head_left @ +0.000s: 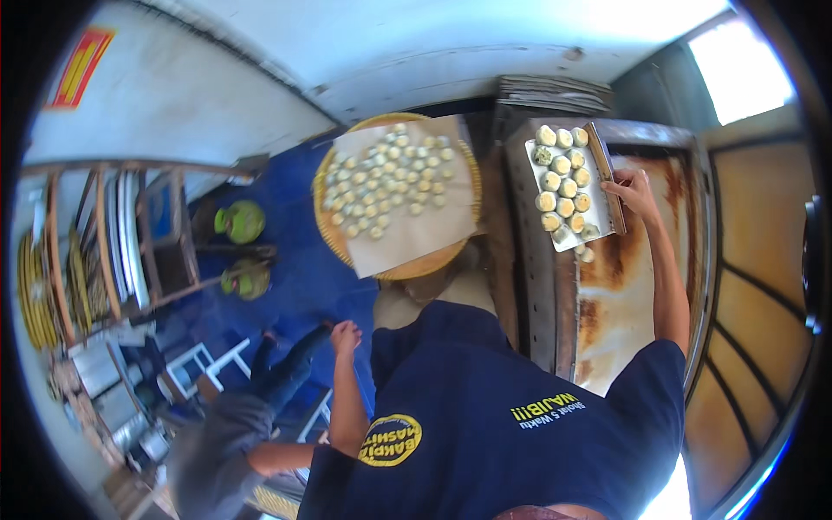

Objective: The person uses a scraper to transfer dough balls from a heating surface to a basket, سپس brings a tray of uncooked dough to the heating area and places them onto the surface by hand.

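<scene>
My right hand grips the wooden edge of a shallow white tray. Several round pastries with browned tops stand in rows on it; one at the left looks greenish. The tray is tilted above a rust-stained metal top, where a couple of loose pastries show just below its near end. My left hand hangs low at my left side, its fingers curled, with nothing seen in it. In front of me, a round woven tray lined with brown paper carries many small round pastries.
At left stands a wooden rack with trays and woven rounds. Two green gas cylinders stand on the blue floor. Another person is behind at lower left, near white stools. Flat stacked sheets lie by the wall.
</scene>
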